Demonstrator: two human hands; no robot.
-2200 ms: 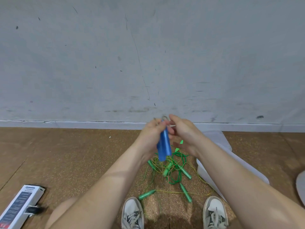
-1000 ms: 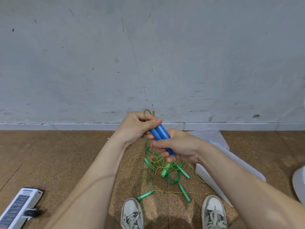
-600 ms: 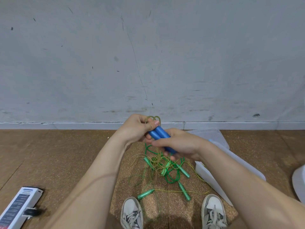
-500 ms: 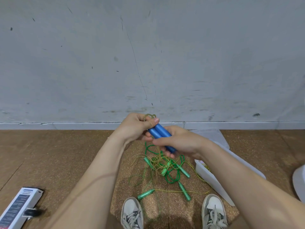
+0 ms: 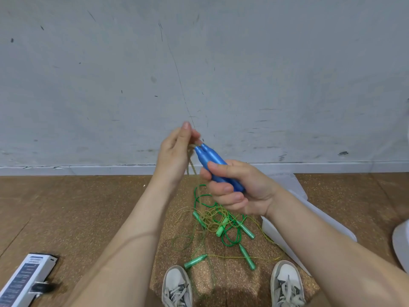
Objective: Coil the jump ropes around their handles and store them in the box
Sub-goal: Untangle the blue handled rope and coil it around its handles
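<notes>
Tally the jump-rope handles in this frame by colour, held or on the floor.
Blue handles: 2, both gripped in the right hand; the left hand pinches their rope.
Green handles: 5 visible, lying on the floor.
Total: 7.

i had one view only: a wide-angle camera worn on the head, looking forward and down. it faced the grey wall (image 5: pixel 199 63) squarely, with the brown floor (image 5: pixel 77 207) across the lower half. the left hand (image 5: pixel 174 156) and right hand (image 5: pixel 241 191) sat close under the lens at mid-frame, near enough to show the blue handles (image 5: pixel 212 160) gripped in the right and the rope (image 5: pixel 192 168) pinched in the left. the shoes (image 5: pixel 177 286) met the bottom edge.
</notes>
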